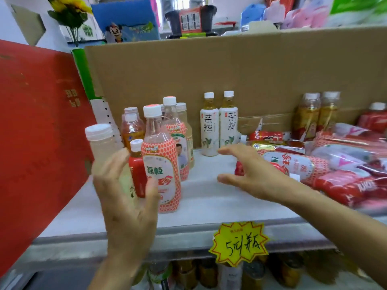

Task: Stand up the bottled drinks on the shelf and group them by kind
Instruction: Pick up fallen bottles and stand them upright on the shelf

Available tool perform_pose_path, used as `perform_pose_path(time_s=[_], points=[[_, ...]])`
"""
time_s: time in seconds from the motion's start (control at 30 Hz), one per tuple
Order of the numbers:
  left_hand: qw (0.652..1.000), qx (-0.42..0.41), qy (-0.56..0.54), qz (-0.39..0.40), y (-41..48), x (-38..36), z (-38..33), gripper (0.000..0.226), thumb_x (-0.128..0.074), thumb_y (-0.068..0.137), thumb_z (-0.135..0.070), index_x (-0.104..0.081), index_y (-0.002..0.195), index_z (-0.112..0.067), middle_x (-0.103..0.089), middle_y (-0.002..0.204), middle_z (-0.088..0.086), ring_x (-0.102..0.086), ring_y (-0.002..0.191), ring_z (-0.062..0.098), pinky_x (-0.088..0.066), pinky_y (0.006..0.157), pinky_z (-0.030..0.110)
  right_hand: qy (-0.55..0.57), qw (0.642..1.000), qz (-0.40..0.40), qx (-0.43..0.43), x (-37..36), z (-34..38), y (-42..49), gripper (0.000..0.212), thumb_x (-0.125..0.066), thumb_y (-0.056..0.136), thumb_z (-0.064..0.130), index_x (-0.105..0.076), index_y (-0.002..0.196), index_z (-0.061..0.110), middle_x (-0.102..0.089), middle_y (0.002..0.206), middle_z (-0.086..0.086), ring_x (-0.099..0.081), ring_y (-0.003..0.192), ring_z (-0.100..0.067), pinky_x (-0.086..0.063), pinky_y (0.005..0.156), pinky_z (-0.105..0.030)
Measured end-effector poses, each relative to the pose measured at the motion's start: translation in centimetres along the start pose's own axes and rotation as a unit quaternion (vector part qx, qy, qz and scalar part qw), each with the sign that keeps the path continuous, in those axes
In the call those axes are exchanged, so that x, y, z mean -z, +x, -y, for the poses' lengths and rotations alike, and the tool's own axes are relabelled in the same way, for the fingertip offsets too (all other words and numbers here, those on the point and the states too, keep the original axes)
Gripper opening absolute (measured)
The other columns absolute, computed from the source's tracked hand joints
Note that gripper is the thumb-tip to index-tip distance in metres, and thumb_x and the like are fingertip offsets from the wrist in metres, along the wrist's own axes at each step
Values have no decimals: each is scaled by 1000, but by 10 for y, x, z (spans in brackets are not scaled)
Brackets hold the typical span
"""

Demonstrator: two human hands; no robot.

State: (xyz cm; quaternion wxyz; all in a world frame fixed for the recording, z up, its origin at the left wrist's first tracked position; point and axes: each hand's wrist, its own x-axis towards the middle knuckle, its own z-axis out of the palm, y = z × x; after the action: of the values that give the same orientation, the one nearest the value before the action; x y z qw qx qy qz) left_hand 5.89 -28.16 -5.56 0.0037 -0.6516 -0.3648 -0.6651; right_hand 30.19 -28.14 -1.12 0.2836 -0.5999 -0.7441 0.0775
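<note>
Wide at left grip (127, 201), fingers straight by pale bottle (101, 145); contact unclear. Wide, holding nothing at right grip (251, 170), above grey shelf (209, 201). Between grips, standing bottles (161, 164); right of right grip, lying bottles (293, 166) heaped. Behind, cardboard wall (230, 70); left of left grip, red board (31, 143).

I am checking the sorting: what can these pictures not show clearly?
Head view throughout.
- Pale plastic bottle with white cap: lower part hidden by the left hand.
- Small red bottle: label hidden behind the pink-dotted bottle.
- Pile of lying red bottles: cut off by the right edge.
- Round cans under the grey shelf: blurred.
</note>
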Motion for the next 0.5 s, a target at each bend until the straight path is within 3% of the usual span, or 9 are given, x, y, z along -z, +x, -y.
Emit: perform_pose_path(time_s=[0.1, 0.17, 0.23, 0.3, 0.37, 0.5], points=[[981, -82, -34, 172, -2, -44, -33, 43, -48, 95, -28, -41, 137, -22, -44, 134, -10, -41, 130, 3, -31, 113, 20, -40, 998, -30, -34, 38, -41, -10, 38, -68, 91, 24, -60, 128, 24, -58, 131, 5, -52, 120, -13, -40, 102, -28], [954, -96, -25, 281, 1, -80, -47, 47, -46, 97, -32, -38, 143, -26, -42, 143, -11, -37, 135, 2, -22, 113, 12, -49, 997, -47, -37, 60, -62, -13, 26, -67, 92, 17, -67, 117, 21, -66, 114, 7, -60, 105, -11, -46, 94, -30], [925, -101, 7, 366, 3, -118, -53, 60, -55, 96, -40, -32, 150, -24, -36, 153, -6, -31, 141, 8, -19, 117, 17, -61, 996, -38, -48, 77, -80, -13, 24, -66, 93, 16, -68, 116, 20, -68, 113, 4, -61, 101, -11, -47, 90, -28], [887, -93, 50, 450, 8, -152, -57, 82, -66, 89, -50, -23, 154, -25, -29, 159, -4, -25, 145, 12, -21, 121, 29, -89, 995, 4, -51, 91, -97, -12, 28, -62, 96, 20, -65, 124, 20, -65, 122, 4, -58, 106, -10, -43, 88, -23], [846, -87, 104, 516, 10, -176, -61, 99, -72, 79, -59, -19, 156, -26, -27, 160, -3, -25, 145, 15, -21, 120, 32, -113, 990, 60, -53, 100, -111, -11, 31, -60, 97, 23, -62, 128, 21, -63, 126, 5, -56, 108, -9, -42, 87, -23], [814, -145, 204, 524, 12, -193, -60, 95, -77, 76, -54, -28, 153, -26, -33, 154, -4, -30, 138, 16, -21, 113, 26, -170, 975, 142, -32, 110, -132, -10, 36, -58, 98, 26, -57, 133, 22, -58, 133, 4, -53, 113, -10, -41, 92, -24]])
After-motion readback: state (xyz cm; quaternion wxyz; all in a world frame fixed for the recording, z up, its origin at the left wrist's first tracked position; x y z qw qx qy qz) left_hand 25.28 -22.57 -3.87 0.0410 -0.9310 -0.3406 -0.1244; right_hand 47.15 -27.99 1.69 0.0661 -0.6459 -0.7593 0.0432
